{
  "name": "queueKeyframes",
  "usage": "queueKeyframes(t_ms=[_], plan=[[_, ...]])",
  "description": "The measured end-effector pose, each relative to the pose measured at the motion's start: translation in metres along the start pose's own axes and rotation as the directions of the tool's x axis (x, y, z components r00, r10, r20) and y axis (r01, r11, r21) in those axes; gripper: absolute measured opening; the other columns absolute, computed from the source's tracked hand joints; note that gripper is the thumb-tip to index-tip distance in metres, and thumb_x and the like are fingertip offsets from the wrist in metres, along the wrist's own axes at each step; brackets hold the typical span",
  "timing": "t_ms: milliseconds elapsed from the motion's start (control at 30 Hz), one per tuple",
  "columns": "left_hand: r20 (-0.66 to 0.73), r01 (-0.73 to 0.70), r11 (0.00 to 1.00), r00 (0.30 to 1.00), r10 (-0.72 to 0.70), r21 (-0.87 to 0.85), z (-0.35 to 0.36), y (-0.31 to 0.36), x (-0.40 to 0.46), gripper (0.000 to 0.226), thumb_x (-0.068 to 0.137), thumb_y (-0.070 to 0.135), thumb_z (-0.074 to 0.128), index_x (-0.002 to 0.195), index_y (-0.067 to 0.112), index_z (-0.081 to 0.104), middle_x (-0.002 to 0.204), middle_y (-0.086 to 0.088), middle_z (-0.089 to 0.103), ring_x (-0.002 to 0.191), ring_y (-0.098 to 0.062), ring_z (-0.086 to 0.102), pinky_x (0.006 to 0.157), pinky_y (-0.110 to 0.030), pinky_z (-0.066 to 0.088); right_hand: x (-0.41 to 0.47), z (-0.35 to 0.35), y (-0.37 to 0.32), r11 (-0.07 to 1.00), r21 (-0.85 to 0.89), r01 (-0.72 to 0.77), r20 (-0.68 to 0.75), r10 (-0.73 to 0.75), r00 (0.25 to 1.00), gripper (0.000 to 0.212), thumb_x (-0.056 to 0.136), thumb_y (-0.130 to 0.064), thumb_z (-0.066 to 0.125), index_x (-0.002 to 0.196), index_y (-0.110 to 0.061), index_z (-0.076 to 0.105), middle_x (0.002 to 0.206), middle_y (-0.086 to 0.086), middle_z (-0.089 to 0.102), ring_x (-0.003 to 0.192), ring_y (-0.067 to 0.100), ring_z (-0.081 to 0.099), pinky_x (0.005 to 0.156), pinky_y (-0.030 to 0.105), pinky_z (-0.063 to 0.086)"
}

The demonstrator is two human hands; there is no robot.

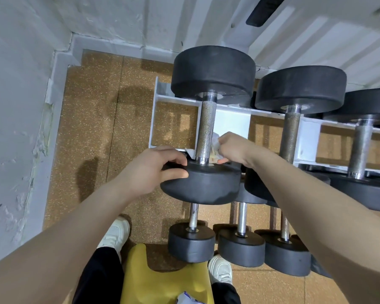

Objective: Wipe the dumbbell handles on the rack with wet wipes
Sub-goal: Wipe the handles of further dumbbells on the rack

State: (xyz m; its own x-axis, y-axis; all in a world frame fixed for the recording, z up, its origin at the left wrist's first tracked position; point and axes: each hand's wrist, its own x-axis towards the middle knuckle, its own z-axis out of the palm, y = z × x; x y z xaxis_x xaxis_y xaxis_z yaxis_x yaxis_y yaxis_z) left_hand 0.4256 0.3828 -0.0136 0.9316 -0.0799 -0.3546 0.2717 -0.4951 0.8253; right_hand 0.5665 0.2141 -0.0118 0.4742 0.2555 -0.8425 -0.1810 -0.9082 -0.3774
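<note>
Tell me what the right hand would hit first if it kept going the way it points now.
Most likely the knurled handle of the leftmost top-rack dumbbell: the right hand, holding the wipe, points left at it from close beside. Depth is unclear.

Both forearms are bare, with no sleeves, watch or rings to be seen on the left hand or the right hand. Black trousers are worn, flanking a yellow garment, and white chunky-soled trainers are seen just beyond it.
</note>
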Motion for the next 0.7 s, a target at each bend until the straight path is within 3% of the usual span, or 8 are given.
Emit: queueKeyframes(t_ms=[100, 200, 267, 367, 467, 533, 600, 700], plan=[[-0.021, 0.001, 1.000, 1.000, -0.001, -0.027, 0.004, -0.001, -0.002, 0.021, 0.081, 0.030, 0.066, 0.101, 0.028, 0.063, 0.106, 0.011, 0.059, 0.096, -0.002, 0.054, 0.078, -0.016, 0.041, 0.002, -0.013, 0.013, 0.998, -0.006, 0.070, -0.153, -0.070, 0.986, 0.018, 0.084, 0.005, 0.043, 0.076, -0.002, 0.057, 0.070, -0.003, 0.051, 0.047, 0.013, 0.041, 0.042, 0.016, 0.034], [-0.199, 0.110, 0.988, 0.972, -0.129, -0.106, 0.017, 0.001, -0.015, 0.033, 0.082, 0.029, 0.066, 0.113, 0.027, 0.057, 0.122, 0.008, 0.048, 0.113, -0.011, 0.046, 0.095, -0.027, 0.040, -0.009, -0.016, 0.032, 0.971, 0.185, 0.151, -0.442, -0.056, 0.895, 0.022, 0.080, 0.001, 0.042, 0.089, 0.004, 0.062, 0.082, 0.015, 0.062, 0.069, 0.024, 0.056, 0.065, 0.038, 0.050], [-0.355, 0.210, 0.957, 0.895, -0.271, -0.199, 0.028, 0.006, -0.026, 0.043, 0.085, 0.032, 0.062, 0.125, 0.025, 0.049, 0.125, 0.009, 0.041, 0.116, -0.010, 0.042, 0.096, -0.029, 0.037, -0.023, -0.015, 0.048, 0.958, 0.213, 0.194, -0.542, -0.049, 0.839, 0.027, 0.083, 0.002, 0.036, 0.089, -0.002, 0.062, 0.084, 0.011, 0.062, 0.076, 0.022, 0.056, 0.070, 0.033, 0.048], [-0.528, 0.252, 0.913, 0.753, -0.393, -0.320, 0.053, 0.014, -0.045, 0.038, 0.092, 0.035, 0.051, 0.127, 0.020, 0.046, 0.121, 0.004, 0.046, 0.108, -0.011, 0.048, 0.092, -0.031, 0.043, -0.048, -0.009, 0.072, 0.898, 0.272, 0.346, -0.675, -0.078, 0.734, 0.030, 0.082, 0.005, 0.032, 0.081, -0.011, 0.057, 0.079, 0.003, 0.055, 0.075, 0.018, 0.049, 0.067, 0.026, 0.038], [-0.584, 0.369, 0.895, 0.679, -0.444, -0.251, 0.084, 0.017, -0.063, 0.029, 0.095, 0.025, 0.050, 0.123, 0.015, 0.050, 0.115, 0.000, 0.053, 0.095, -0.010, 0.053, 0.082, -0.028, 0.047, -0.070, 0.003, 0.093, 0.880, 0.173, 0.443, -0.724, -0.192, 0.663, 0.027, 0.086, 0.005, 0.034, 0.083, -0.007, 0.058, 0.082, 0.006, 0.055, 0.078, 0.016, 0.048, 0.066, 0.022, 0.036], [-0.551, 0.464, 0.867, 0.682, -0.481, -0.183, 0.111, 0.018, -0.077, 0.025, 0.095, 0.020, 0.049, 0.119, 0.016, 0.054, 0.107, 0.003, 0.056, 0.082, -0.004, 0.053, 0.067, -0.018, 0.042, -0.088, 0.019, 0.107, 0.855, 0.069, 0.514, -0.706, -0.322, 0.631, 0.024, 0.088, 0.005, 0.035, 0.081, -0.003, 0.057, 0.075, 0.004, 0.054, 0.070, 0.012, 0.045, 0.061, 0.018, 0.036], [-0.518, 0.514, 0.846, 0.691, -0.504, -0.138, 0.141, 0.016, -0.087, 0.019, 0.094, 0.017, 0.051, 0.112, 0.016, 0.058, 0.101, 0.003, 0.059, 0.079, -0.005, 0.053, 0.063, -0.017, 0.039, -0.097, 0.040, 0.124, 0.803, -0.003, 0.596, -0.649, -0.455, 0.609, 0.023, 0.087, -0.002, 0.035, 0.078, -0.001, 0.056, 0.071, 0.001, 0.053, 0.061, 0.007, 0.043, 0.057, 0.013, 0.033], [-0.442, 0.504, 0.854, 0.742, -0.505, -0.129, 0.175, 0.003, -0.096, 0.011, 0.092, 0.015, 0.054, 0.101, 0.014, 0.059, 0.097, -0.002, 0.062, 0.077, -0.008, 0.054, 0.061, -0.018, 0.038, -0.093, 0.078, 0.155, 0.808, 0.000, 0.589, -0.546, -0.494, 0.677, 0.023, 0.088, -0.011, 0.035, 0.076, -0.005, 0.054, 0.073, 0.003, 0.055, 0.064, 0.009, 0.046, 0.057, 0.020, 0.030]])
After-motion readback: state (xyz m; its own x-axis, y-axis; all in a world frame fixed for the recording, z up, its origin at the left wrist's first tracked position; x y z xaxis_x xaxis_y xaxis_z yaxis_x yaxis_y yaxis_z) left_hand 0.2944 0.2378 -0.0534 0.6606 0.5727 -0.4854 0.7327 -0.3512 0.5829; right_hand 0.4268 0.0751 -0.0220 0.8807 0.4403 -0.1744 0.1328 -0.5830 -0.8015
